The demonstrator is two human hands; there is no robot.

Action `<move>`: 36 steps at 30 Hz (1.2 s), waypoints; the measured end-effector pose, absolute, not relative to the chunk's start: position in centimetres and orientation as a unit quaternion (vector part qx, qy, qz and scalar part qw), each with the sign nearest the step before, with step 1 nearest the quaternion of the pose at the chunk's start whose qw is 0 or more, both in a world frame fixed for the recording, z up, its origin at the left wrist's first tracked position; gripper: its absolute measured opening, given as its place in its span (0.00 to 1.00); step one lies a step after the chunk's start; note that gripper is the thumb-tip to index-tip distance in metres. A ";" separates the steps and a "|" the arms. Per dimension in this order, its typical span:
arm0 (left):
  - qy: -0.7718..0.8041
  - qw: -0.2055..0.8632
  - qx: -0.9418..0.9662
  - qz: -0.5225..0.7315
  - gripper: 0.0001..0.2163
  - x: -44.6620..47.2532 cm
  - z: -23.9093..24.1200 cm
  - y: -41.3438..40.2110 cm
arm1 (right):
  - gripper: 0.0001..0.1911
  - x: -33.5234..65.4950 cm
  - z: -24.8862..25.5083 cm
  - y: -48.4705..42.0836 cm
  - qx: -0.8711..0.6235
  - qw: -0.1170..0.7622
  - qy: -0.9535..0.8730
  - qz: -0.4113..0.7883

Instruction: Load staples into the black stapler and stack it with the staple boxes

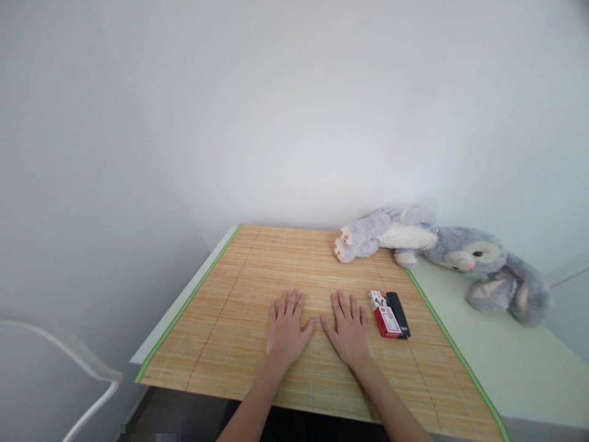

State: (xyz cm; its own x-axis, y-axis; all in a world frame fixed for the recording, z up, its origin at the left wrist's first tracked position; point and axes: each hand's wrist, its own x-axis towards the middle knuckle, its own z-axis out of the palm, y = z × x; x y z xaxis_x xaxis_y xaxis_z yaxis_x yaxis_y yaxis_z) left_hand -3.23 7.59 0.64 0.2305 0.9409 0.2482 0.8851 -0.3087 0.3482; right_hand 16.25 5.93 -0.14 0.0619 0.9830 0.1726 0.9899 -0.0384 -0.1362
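My left hand (286, 328) lies flat, palm down, on a bamboo mat (221, 319) with green edging, its fingers spread. Beside it on the right, my right hand (350, 331) rests the same way, holding nothing. The two thumbs point toward each other with a small gap between them. Just right of my right hand lies a small red and white box (386, 318). A black stapler (398, 314) sits along the box's right side, close against it.
A grey plush rabbit (409, 236) lies on its side at the back right, partly on the mat and partly on the pale table (488, 350). Behind the table stands a white wall (294, 110). A white cable or tube (59, 347) curves at the lower left.
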 end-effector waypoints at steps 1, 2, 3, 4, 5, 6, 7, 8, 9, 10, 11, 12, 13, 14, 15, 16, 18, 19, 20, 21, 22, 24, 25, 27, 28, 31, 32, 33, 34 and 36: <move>0.585 0.066 0.782 0.207 0.31 -3.2 0.6 7.6 | 0.39 16.2 -0.1 5.9 -0.721 0.109 -0.684 -0.015; 0.585 0.064 0.782 0.206 0.31 -3.2 0.6 7.6 | 0.39 16.2 -0.1 5.9 -0.722 0.109 -0.683 -0.015; 0.584 0.063 0.783 0.205 0.31 -3.2 0.6 7.6 | 0.39 16.2 -0.1 5.9 -0.722 0.110 -0.683 -0.014; 0.584 0.063 0.783 0.204 0.31 -3.3 0.6 7.6 | 0.38 16.2 -0.1 5.9 -0.721 0.111 -0.684 -0.013; 0.584 0.064 0.783 0.203 0.31 -3.3 0.7 7.6 | 0.38 16.2 -0.1 5.9 -0.720 0.113 -0.684 -0.012; 0.584 0.065 0.784 0.202 0.31 -3.3 0.7 7.6 | 0.38 16.2 -0.1 5.9 -0.720 0.115 -0.685 -0.012; 0.584 0.066 0.784 0.202 0.31 -3.4 0.7 7.6 | 0.38 16.2 -0.1 5.8 -0.720 0.116 -0.684 -0.012; 0.584 0.066 0.784 0.202 0.31 -3.4 0.7 7.6 | 0.38 16.2 -0.1 5.8 -0.721 0.117 -0.683 -0.013; 0.584 0.065 0.783 0.202 0.31 -3.4 0.7 7.6 | 0.39 16.2 -0.1 5.8 -0.722 0.116 -0.682 -0.014; 0.584 0.064 0.783 0.203 0.31 -3.4 0.7 7.6 | 0.39 16.2 -0.1 5.8 -0.722 0.115 -0.682 -0.015; 0.584 0.062 0.783 0.203 0.31 -3.4 0.7 7.6 | 0.39 16.2 -0.1 5.8 -0.722 0.114 -0.682 -0.016; 0.584 0.060 0.783 0.204 0.31 -3.4 0.7 7.6 | 0.39 16.2 -0.1 5.8 -0.722 0.113 -0.682 -0.017; 0.583 0.059 0.784 0.205 0.30 -3.3 0.6 7.6 | 0.39 16.2 -0.1 5.9 -0.722 0.112 -0.682 -0.017; 0.583 0.058 0.784 0.207 0.30 -3.3 0.6 7.6 | 0.39 16.2 -0.1 5.9 -0.722 0.111 -0.682 -0.018; 0.582 0.057 0.784 0.208 0.30 -3.3 0.5 7.6 | 0.39 16.2 -0.1 5.9 -0.722 0.111 -0.682 -0.019; 0.582 0.057 0.783 0.210 0.30 -3.3 0.5 7.6 | 0.39 16.2 -0.1 5.9 -0.722 0.111 -0.683 -0.018; 0.582 0.060 0.782 0.213 0.30 -3.2 0.4 7.6 | 0.39 16.2 0.0 5.9 -0.721 0.108 -0.684 -0.016; 0.583 0.061 0.782 0.213 0.30 -3.2 0.4 7.6 | 0.39 16.2 0.0 5.9 -0.721 0.106 -0.684 -0.015; 0.583 0.062 0.782 0.213 0.30 -3.2 0.4 7.6 | 0.39 16.1 0.1 5.9 -0.722 0.105 -0.684 -0.014; 0.584 0.061 0.781 0.212 0.31 -3.2 0.3 7.6 | 0.39 16.1 0.1 5.8 -0.723 0.103 -0.683 -0.013; 0.585 0.060 0.781 0.211 0.31 -3.2 0.3 7.6 | 0.39 16.1 0.2 5.8 -0.723 0.102 -0.683 -0.013; 0.587 0.056 0.779 0.211 0.31 -3.2 0.4 7.6 | 0.39 16.1 0.2 5.8 -0.723 0.103 -0.683 -0.014; 0.587 0.055 0.779 0.212 0.31 -3.2 0.4 7.6 | 0.39 16.1 0.2 5.8 -0.722 0.103 -0.684 -0.014; 0.585 0.056 0.780 0.215 0.30 -3.2 0.4 7.5 | 0.38 16.1 0.2 5.8 -0.721 0.106 -0.685 -0.015; 0.584 0.057 0.781 0.216 0.30 -3.3 0.4 7.5 | 0.38 16.1 0.2 5.8 -0.721 0.107 -0.684 -0.016; 0.584 0.057 0.781 0.214 0.30 -3.3 0.4 7.5 | 0.38 16.1 0.2 5.8 -0.722 0.107 -0.683 -0.015; 0.585 0.057 0.781 0.213 0.31 -3.3 0.4 7.6 | 0.39 16.1 0.2 5.7 -0.723 0.106 -0.683 -0.014; 0.585 0.057 0.780 0.212 0.31 -3.3 0.3 7.6 | 0.39 16.1 0.2 5.7 -0.723 0.105 -0.683 -0.013; 0.586 0.059 0.780 0.212 0.31 -3.3 0.3 7.6 | 0.39 16.1 0.2 5.7 -0.723 0.103 -0.683 -0.012; 0.586 0.062 0.780 0.213 0.31 -3.4 0.2 7.6 | 0.38 16.1 0.2 5.7 -0.723 0.103 -0.683 -0.013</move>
State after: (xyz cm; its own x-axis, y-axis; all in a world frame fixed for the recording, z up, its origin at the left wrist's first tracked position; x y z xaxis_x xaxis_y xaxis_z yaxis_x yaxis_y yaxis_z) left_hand -3.38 7.61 0.20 0.2229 0.9394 0.2604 0.8869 -0.3063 0.3459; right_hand 16.09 5.69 0.16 0.0662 0.9850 0.1595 0.9905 -0.0455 -0.1300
